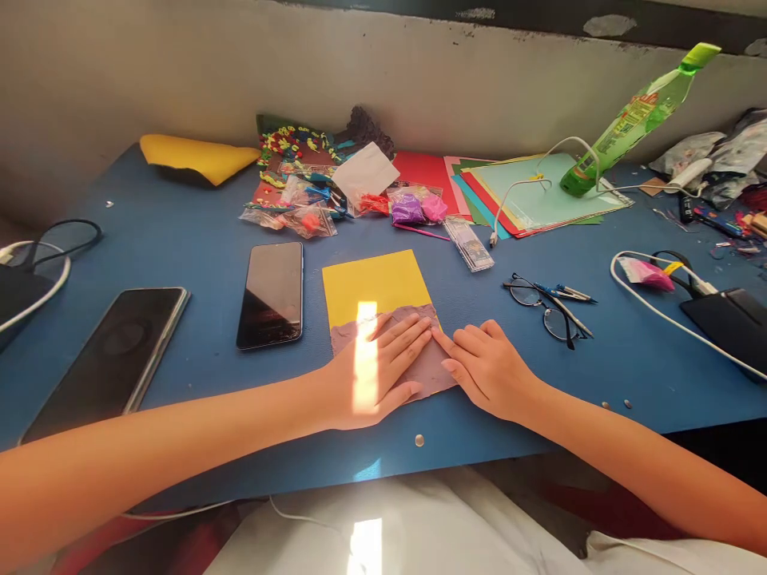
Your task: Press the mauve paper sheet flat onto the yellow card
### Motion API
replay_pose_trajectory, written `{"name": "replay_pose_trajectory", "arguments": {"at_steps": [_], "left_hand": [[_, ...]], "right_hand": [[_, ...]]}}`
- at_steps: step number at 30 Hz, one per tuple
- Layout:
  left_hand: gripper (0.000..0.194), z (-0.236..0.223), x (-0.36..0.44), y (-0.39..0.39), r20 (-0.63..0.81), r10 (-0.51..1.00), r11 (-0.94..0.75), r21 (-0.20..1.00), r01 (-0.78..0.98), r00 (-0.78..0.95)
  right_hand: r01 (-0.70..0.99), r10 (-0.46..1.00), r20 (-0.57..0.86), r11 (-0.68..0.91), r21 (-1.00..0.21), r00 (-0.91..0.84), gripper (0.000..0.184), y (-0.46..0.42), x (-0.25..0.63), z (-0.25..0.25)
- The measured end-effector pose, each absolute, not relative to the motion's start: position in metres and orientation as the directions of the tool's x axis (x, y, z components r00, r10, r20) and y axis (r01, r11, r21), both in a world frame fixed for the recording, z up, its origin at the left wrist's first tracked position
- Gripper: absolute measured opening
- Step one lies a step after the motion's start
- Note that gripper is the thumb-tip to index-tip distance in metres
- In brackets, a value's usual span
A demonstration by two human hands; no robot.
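Note:
A yellow square sheet [379, 279] lies on the blue table, its nearer half covered by a thin, uneven layer of greyish-mauve modelling clay [440, 379]. My left hand [375, 371] rests flat on this layer, fingers stretched toward the upper right and holding nothing. A strip of sunlight crosses the back of that hand. My right hand [494, 371] is at the sheet's right edge. Its index fingertip touches the clay close to the left fingertips, while the thumb stands apart and the other fingers curl. Part of the clay is hidden under my left hand.
Two phones, one dark [272, 295] and one larger [111, 359], lie to the left. Glasses [542, 307] and a compass [566, 293] lie right. Behind are clay packets [407, 208], coloured paper [533, 192] and a leaning green bottle [635, 128]. A white cable [626, 307] loops at right.

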State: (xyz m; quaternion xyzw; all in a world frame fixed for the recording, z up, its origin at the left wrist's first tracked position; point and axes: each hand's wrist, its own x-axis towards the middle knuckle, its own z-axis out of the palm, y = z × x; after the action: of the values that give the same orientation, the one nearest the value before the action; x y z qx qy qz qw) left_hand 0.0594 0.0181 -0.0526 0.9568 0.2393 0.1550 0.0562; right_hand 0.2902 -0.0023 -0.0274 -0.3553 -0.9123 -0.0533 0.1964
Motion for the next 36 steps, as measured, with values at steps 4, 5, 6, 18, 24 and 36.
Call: {"name": "replay_pose_trajectory", "arguments": {"at_steps": [4, 5, 6, 18, 24, 36], "left_hand": [[0.059, -0.053, 0.059, 0.019, 0.283, 0.47, -0.882, 0.178, 0.436, 0.836], [0.059, -0.054, 0.06, 0.019, 0.291, 0.469, -0.883, 0.177, 0.435, 0.834], [0.058, -0.055, 0.06, 0.019, 0.3, 0.468, -0.884, 0.175, 0.434, 0.831], [0.059, -0.058, 0.06, 0.019, 0.315, 0.465, -0.884, 0.208, 0.418, 0.828], [0.059, -0.042, 0.064, 0.022, 0.272, 0.469, -0.881, 0.215, 0.422, 0.841], [0.05, -0.039, 0.078, 0.03, 0.274, 0.47, -0.882, 0.112, 0.458, 0.839]], "right_hand": [[0.684, 0.641, 0.407, 0.728, -0.051, -0.651, 0.038, -0.001, 0.29, -0.028], [0.691, 0.639, 0.402, 0.723, -0.021, -0.656, 0.038, -0.001, 0.289, -0.028], [0.693, 0.635, 0.395, 0.72, 0.009, -0.664, 0.037, -0.001, 0.288, -0.028], [0.669, 0.6, 0.471, 0.743, -0.03, -0.646, 0.036, -0.001, 0.289, -0.027], [0.628, 0.568, 0.505, 0.776, -0.065, -0.65, 0.033, 0.0, 0.292, -0.027], [0.643, 0.583, 0.474, 0.765, -0.047, -0.659, 0.035, 0.0, 0.291, -0.027]]}}
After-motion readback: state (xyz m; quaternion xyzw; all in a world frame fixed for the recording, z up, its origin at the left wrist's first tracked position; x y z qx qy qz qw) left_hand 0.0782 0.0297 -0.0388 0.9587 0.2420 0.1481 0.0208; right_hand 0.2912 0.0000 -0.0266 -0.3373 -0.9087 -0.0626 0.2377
